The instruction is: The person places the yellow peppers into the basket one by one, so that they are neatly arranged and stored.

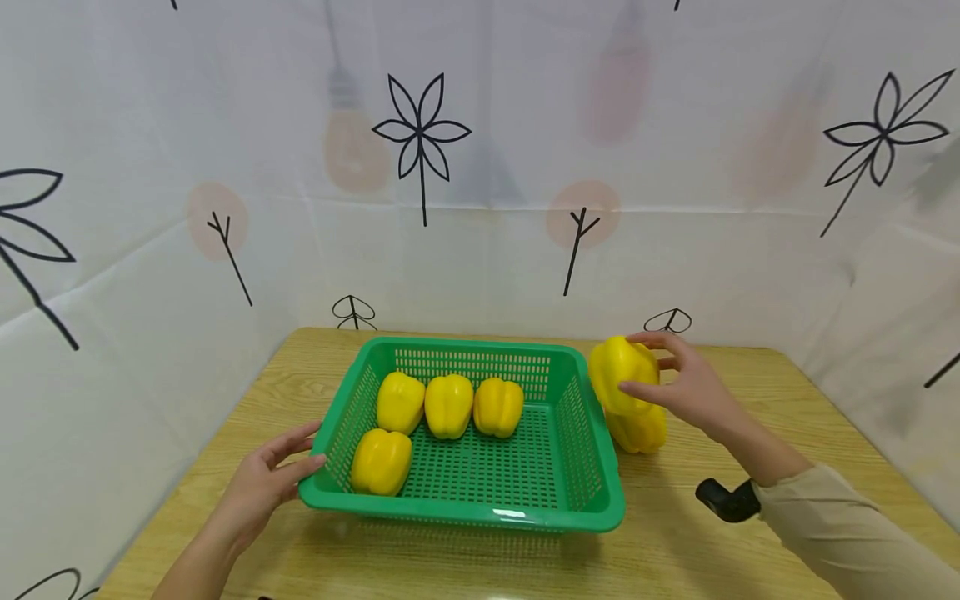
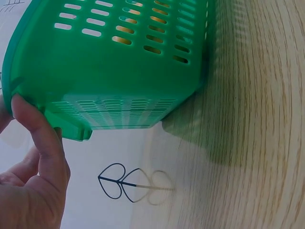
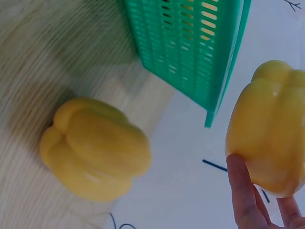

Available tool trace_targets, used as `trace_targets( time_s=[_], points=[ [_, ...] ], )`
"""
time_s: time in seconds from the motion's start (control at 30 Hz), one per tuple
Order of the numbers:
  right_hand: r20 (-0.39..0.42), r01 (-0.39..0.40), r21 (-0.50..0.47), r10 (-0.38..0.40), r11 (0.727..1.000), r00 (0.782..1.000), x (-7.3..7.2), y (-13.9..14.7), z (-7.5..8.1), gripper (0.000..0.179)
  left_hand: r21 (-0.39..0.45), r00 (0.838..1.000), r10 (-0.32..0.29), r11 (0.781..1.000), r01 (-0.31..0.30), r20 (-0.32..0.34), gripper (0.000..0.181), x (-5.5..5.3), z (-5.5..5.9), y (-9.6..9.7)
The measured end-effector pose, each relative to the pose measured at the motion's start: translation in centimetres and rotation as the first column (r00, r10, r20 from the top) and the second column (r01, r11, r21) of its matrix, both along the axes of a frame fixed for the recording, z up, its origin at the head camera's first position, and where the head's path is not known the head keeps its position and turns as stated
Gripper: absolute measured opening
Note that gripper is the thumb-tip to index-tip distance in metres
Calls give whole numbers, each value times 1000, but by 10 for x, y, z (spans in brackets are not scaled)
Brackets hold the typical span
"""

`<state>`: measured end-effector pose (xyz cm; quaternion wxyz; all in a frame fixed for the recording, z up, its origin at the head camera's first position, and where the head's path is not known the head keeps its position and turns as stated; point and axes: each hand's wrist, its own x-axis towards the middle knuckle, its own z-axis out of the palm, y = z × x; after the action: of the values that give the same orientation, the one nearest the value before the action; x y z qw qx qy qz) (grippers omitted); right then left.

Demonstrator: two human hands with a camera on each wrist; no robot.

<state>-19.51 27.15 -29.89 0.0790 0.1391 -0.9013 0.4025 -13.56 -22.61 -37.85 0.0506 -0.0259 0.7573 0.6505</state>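
My right hand grips a yellow bell pepper, raised beside the right rim of a green plastic basket. In the right wrist view the held pepper is off the table, with fingertips against its lower end. Another yellow bell pepper lies on the table beneath it, right of the basket. Several yellow peppers rest inside the basket, toward its back and left. At the basket's left rim, my left hand holds the edge between thumb and fingers; the left wrist view shows fingers at the rim.
The basket stands on a wood-grain table. A patterned white cloth hangs behind and around the table. By the right sleeve a black strap-like piece shows at the wrist.
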Motion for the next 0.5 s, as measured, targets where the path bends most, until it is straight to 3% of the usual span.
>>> trace_targets(
  time_s=[0.5],
  points=[
    [16, -67, -30, 68, 997, 998, -5, -29, 8, 61, 12, 1000, 10, 1000, -10, -15, 61, 1, 2, 1]
  ],
)
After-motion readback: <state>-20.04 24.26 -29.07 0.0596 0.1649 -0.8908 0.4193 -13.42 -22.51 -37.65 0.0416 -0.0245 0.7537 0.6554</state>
